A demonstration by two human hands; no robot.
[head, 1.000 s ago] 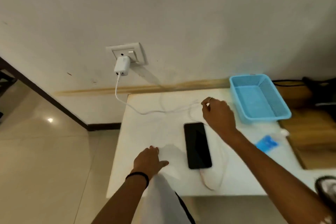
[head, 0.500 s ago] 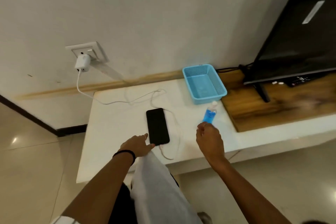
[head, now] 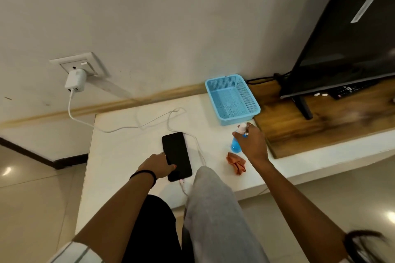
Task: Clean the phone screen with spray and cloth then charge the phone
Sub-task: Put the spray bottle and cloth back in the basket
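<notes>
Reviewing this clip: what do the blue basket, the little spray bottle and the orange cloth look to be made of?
Blue basket: likely moulded plastic, matt, with a fine perforated mesh in walls and floor. Spray bottle: seemingly clear plastic, glossy, blue liquid showing through, pale nozzle on top; the right hand grips it. Orange cloth: soft fabric, crumpled into folds, possibly microfibre; weave too small to tell.

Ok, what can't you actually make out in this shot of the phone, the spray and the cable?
All in the head view:
- Spray bottle: the right hand covers its top, so the grip is unclear.
- Phone: the screen is dark, so charging can't be told.
- Cable: the grey trouser leg hides part near the plug.
- Remote under the TV: too small to read.
</notes>
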